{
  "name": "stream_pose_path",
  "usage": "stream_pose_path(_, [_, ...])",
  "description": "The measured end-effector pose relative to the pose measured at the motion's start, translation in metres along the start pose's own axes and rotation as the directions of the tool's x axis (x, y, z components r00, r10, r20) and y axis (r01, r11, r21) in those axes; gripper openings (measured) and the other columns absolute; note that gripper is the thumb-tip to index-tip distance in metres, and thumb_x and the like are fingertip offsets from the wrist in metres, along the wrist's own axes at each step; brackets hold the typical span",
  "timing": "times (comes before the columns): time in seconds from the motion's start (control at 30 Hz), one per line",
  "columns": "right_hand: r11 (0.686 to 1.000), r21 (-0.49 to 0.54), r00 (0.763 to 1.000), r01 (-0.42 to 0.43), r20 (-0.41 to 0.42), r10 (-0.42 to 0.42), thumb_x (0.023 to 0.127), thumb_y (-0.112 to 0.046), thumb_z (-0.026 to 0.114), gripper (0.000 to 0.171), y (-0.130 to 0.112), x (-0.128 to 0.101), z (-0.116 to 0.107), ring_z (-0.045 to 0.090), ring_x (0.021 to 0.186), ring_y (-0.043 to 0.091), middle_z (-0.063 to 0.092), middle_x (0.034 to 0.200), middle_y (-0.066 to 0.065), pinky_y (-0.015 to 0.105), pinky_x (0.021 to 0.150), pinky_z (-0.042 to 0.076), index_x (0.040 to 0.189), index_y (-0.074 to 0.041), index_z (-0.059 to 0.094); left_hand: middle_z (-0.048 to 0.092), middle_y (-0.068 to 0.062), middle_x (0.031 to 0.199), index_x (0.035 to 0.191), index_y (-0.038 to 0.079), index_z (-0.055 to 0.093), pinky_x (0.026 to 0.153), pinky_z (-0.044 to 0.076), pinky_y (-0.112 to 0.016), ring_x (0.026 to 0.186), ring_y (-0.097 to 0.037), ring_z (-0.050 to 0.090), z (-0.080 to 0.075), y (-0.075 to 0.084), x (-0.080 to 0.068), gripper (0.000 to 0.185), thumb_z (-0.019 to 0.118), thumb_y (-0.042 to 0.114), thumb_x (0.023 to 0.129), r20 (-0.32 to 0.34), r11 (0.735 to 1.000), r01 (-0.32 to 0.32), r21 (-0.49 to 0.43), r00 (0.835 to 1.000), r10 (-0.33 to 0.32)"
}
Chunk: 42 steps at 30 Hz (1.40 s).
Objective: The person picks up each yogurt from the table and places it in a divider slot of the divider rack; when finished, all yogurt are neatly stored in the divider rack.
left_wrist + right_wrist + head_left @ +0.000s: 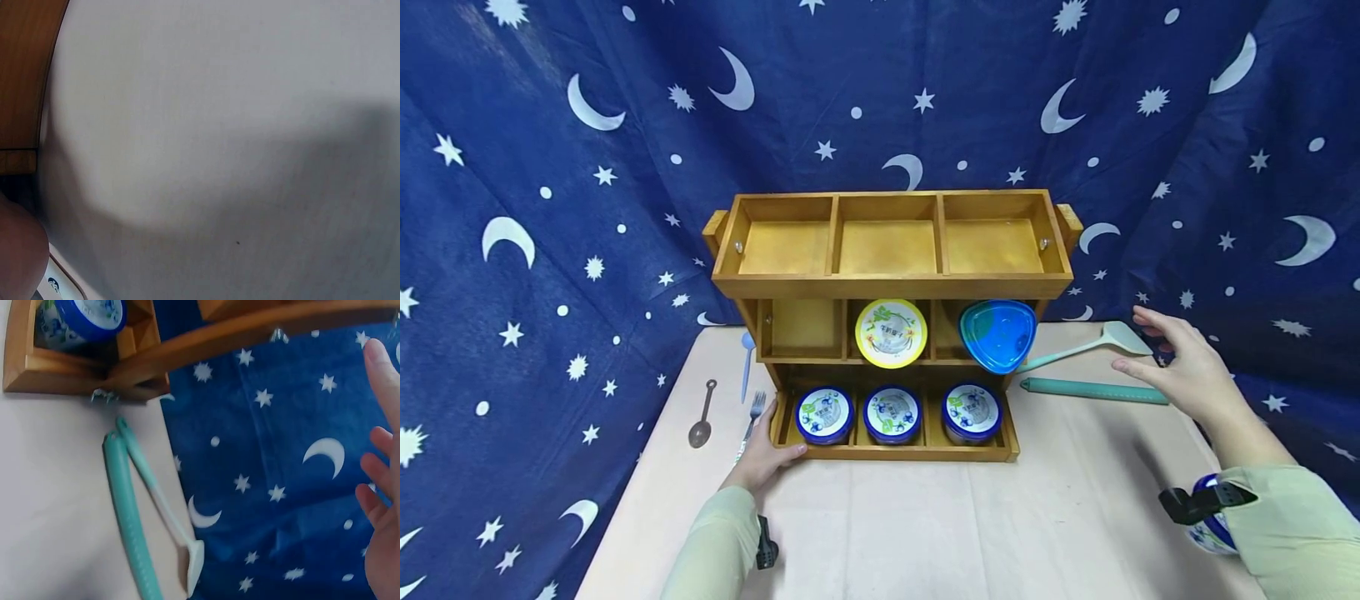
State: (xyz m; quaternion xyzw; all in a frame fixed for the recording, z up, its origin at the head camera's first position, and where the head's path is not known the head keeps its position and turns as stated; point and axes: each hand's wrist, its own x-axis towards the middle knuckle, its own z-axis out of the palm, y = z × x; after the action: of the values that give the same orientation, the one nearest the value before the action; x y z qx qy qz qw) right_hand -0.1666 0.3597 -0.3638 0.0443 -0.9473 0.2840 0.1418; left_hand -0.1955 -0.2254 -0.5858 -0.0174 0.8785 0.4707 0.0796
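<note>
A three-tier wooden rack (891, 288) stands in the middle of the table. My left hand (763, 457) grips its lower left front corner, thumb on the front edge and fingers along the side. In the left wrist view only part of that hand (22, 250) shows, beside the rack's edge (22, 81). My right hand (1187, 367) hangs in the air right of the rack with fingers spread, holding nothing. Near it on the table lie a pale green spatula (1123, 337) and a teal stick-like tool (1093, 390). The right wrist view shows this hand (384, 506) apart from both.
Blue-lidded tubs (891, 415) fill the bottom tier. A yellow-rimmed tub (891, 333) and a blue triangular container (997, 336) sit in the middle tier. At left lie a brown spoon (701, 432), a fork (757, 406) and a blue utensil (747, 367). Another tub (1212, 533) is partly behind the right sleeve.
</note>
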Motion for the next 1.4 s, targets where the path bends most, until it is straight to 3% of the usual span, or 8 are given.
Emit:
stream_pose_path(0.17, [0.998, -0.008, 0.995, -0.067, 0.073, 0.067, 0.078, -0.035, 0.076, 0.089, 0.018, -0.005, 0.002, 0.039, 0.112, 0.053, 0.039, 0.133, 0.032, 0.066, 0.087, 0.032, 0.147, -0.005, 0.028, 0.013, -0.024, 0.152, 0.152, 0.019, 0.008, 0.109, 0.013, -0.057, 0.137, -0.042, 0.014, -0.002, 0.002, -0.001, 0.112, 0.081, 0.040, 0.069, 0.009, 1.000, 0.008, 0.005, 1.000, -0.008])
stream_pose_path(0.6, [0.992, -0.033, 0.969, -0.122, 0.211, 0.126, 0.082, -0.039, 0.071, 0.091, 0.069, -0.024, 0.008, 0.031, 0.117, 0.058, 0.033, 0.133, 0.039, 0.072, 0.087, 0.025, 0.144, 0.007, 0.022, 0.017, -0.025, 0.150, 0.152, 0.018, 0.008, 0.109, 0.014, -0.056, 0.136, -0.042, 0.017, 0.001, 0.000, -0.003, 0.111, 0.081, 0.037, 0.071, 0.013, 1.000, 0.002, 0.004, 1.000, -0.002])
stream_pose_path(0.9, [0.969, -0.040, 0.916, -0.244, 0.317, 0.244, 0.086, -0.045, 0.065, 0.095, 0.095, -0.043, 0.013, 0.024, 0.119, 0.061, 0.024, 0.135, 0.044, 0.075, 0.085, 0.023, 0.146, 0.006, 0.011, 0.016, -0.025, 0.151, 0.152, 0.019, 0.009, 0.108, 0.013, -0.058, 0.137, -0.043, 0.015, 0.002, -0.001, -0.009, 0.112, 0.081, 0.039, 0.069, 0.017, 1.000, 0.018, -0.007, 1.000, -0.017])
stream_pose_path(1.23, [0.955, -0.161, 0.888, -0.250, 0.356, 0.292, 0.086, -0.051, 0.061, 0.094, 0.129, -0.070, 0.018, 0.030, 0.111, 0.062, 0.032, 0.126, 0.044, 0.073, 0.080, 0.031, 0.139, 0.015, 0.019, 0.016, -0.025, 0.151, 0.152, 0.017, 0.009, 0.108, 0.013, -0.058, 0.136, -0.044, 0.016, 0.004, 0.001, -0.011, 0.110, 0.081, 0.036, 0.071, 0.017, 1.000, 0.014, -0.010, 1.000, -0.014])
stream_pose_path(1.4, [0.933, -0.234, 0.855, -0.275, 0.384, 0.348, 0.086, -0.056, 0.057, 0.094, 0.144, -0.085, 0.017, 0.028, 0.108, 0.064, 0.031, 0.127, 0.044, 0.076, 0.076, 0.028, 0.139, 0.013, 0.021, 0.016, -0.025, 0.151, 0.152, 0.018, 0.009, 0.108, 0.013, -0.059, 0.136, -0.043, 0.015, 0.005, 0.003, -0.011, 0.110, 0.081, 0.036, 0.071, 0.018, 1.000, 0.023, -0.006, 1.000, -0.023])
